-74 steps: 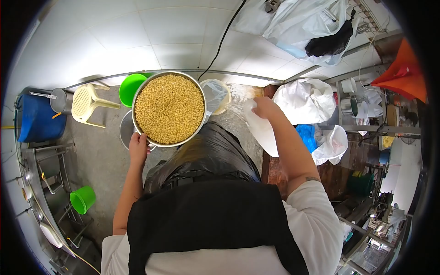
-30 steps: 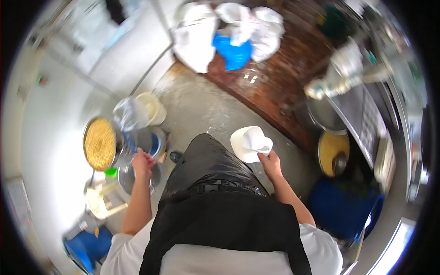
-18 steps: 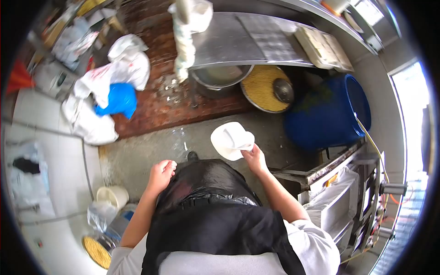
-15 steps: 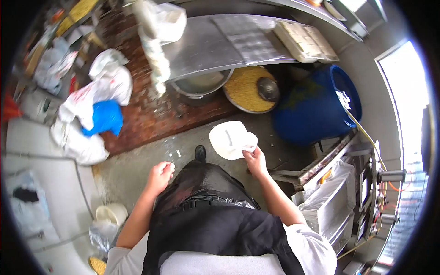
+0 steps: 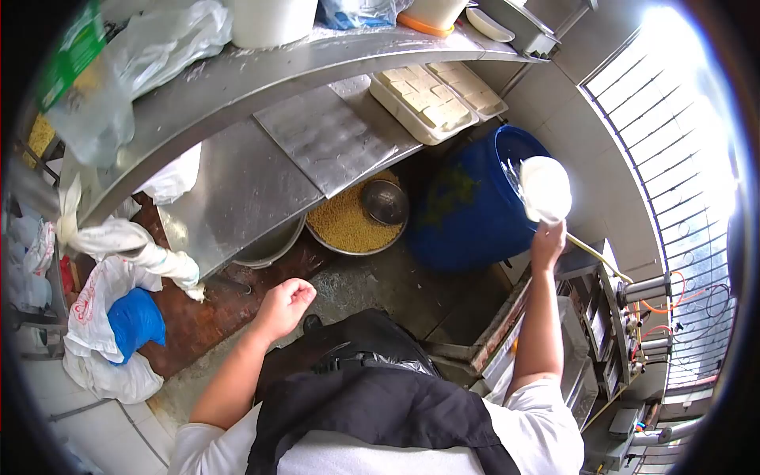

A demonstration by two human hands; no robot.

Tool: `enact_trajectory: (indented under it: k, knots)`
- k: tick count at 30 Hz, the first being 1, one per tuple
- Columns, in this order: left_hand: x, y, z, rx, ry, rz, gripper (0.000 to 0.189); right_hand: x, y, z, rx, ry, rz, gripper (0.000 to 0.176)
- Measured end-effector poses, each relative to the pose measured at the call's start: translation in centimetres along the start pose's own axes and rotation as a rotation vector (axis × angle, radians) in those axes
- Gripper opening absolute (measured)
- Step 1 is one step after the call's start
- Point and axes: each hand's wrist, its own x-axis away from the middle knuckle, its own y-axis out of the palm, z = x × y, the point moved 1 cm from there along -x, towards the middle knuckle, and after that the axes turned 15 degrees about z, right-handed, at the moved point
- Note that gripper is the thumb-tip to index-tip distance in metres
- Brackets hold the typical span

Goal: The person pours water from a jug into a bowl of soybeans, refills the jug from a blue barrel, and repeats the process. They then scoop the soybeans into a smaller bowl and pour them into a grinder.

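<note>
My right hand [image 5: 548,241] is closed round the handle of a white scoop [image 5: 546,190], held up at the opening of a large blue barrel [image 5: 467,206]. The scoop covers part of the barrel's mouth, and its inside is washed out by glare. My left hand [image 5: 286,307] is raised in front of my body, below the metal table's edge, with its fingers curled together; whether anything small is between them cannot be made out. Below the table, a wide pan of yellow beans [image 5: 340,220] has a metal bowl [image 5: 384,202] resting in it.
On the steel table [image 5: 229,190] stand white trays of pale blocks [image 5: 427,103]. A shelf [image 5: 190,87] with tubs and bags runs above. A blue bag [image 5: 136,323] lies on white sacks at left. Machinery with hoses [image 5: 633,317] stands at right, near a barred window [image 5: 673,150].
My right hand has carried the white scoop up and to the right, from above the floor to the barrel's mouth. My left hand stays near its place. The view has shifted, showing the upper shelf.
</note>
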Motion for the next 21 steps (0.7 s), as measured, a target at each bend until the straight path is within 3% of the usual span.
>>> enact_trajectory:
  k: [1,3,5,7,11,12,13,15,16,17,19,21]
  knots:
    - [-0.7,0.4,1.8,-0.045,0.059,0.007,0.026,-2.2,2.4,3.7,0.125,-0.026,-0.025,0.044]
    - [-1.7,1.2,5.3,-0.080,0.069,0.003,0.029,-5.7,5.1,5.3,0.320,-0.056,-0.066,0.053]
    - [-2.4,2.4,7.0,-0.098,0.266,0.100,0.029,-8.7,7.8,7.3,0.364,-0.145,-0.205,0.055]
    - [-2.9,3.4,9.1,-0.130,0.248,0.114,0.029,-10.7,15.0,16.4,0.438,-0.306,-0.289,0.052]
    - [-3.3,6.5,10.4,-0.121,0.101,0.183,0.026,-12.6,18.0,12.4,0.553,-0.225,-0.741,0.063]
    - [-3.3,7.4,10.3,-0.079,0.038,0.193,0.025,-12.4,22.4,17.3,0.589,-0.327,-0.824,0.066]
    - [-3.1,8.2,10.5,-0.097,0.038,0.211,0.025,-12.0,30.6,27.5,0.718,-0.649,-0.946,0.071]
    - [-2.9,9.9,10.9,-0.110,-0.016,0.248,0.024,-12.7,29.9,23.5,0.824,-0.475,-0.955,0.053]
    - [-2.8,10.7,10.8,-0.100,-0.041,0.266,0.024,-12.5,31.9,24.7,0.845,-0.314,-0.883,0.049]
    - [-2.6,11.3,11.1,-0.114,-0.043,0.280,0.024,-13.2,30.1,21.3,0.807,-0.482,-1.017,0.051]
    - [-2.4,12.3,11.7,-0.074,-0.086,0.326,0.023,-14.0,29.8,19.6,0.732,-0.276,-1.084,0.053]
    - [-2.2,13.3,12.2,-0.087,-0.099,0.372,0.024,-14.0,30.3,19.8,0.704,-0.309,-1.097,0.044]
